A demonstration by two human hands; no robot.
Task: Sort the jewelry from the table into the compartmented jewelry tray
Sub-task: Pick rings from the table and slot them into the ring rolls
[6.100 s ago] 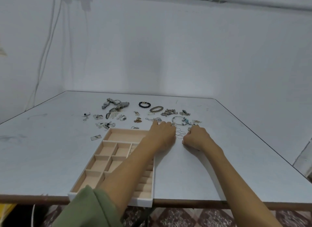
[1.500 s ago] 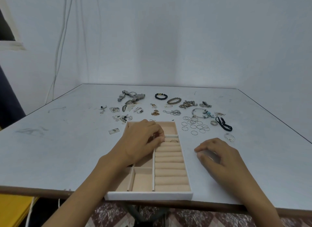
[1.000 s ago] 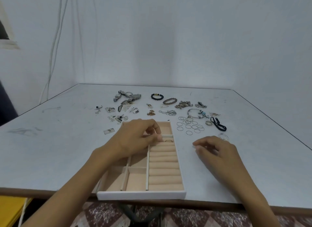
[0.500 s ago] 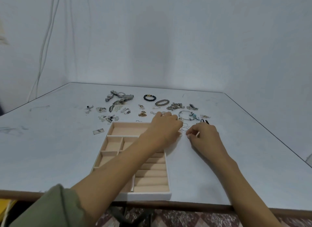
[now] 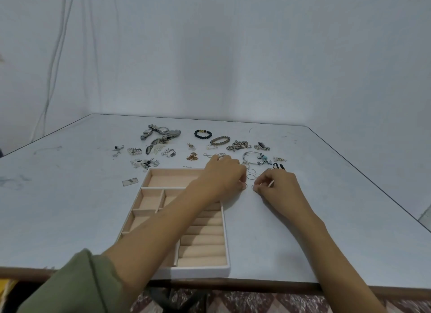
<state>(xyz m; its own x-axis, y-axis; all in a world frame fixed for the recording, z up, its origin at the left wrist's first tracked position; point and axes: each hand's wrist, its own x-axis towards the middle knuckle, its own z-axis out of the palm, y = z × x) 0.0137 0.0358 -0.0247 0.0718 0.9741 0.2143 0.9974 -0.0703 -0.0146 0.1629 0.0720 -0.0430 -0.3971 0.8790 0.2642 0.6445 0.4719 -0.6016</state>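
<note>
The beige compartmented jewelry tray point(image 5: 149, 191) lies on the white table near the front edge, partly under my left forearm. My left hand point(image 5: 225, 175) reaches past the tray's far right corner, its fingertips pinching a thin ring point(image 5: 244, 186) on the table. My right hand point(image 5: 277, 184) lies just to the right, fingers curled, pinching another thin ring point(image 5: 253, 186). Several more thin rings point(image 5: 251, 174) lie between and beyond the hands. Watches point(image 5: 161, 133), bead bracelets point(image 5: 203, 134), chains point(image 5: 238, 146) and earrings point(image 5: 144, 163) are spread across the far table.
A silver bangle with blue charms point(image 5: 255, 158) and a black hair tie point(image 5: 278, 166) lie just beyond my right hand. A small flat tag point(image 5: 130, 181) sits left of the tray. The table's right edge point(image 5: 373, 186) runs diagonally; the wall stands behind.
My left hand left the tray's ring rolls and reached to the loose rings; my right hand moved forward to them too. Both now pinch rings on the table.
</note>
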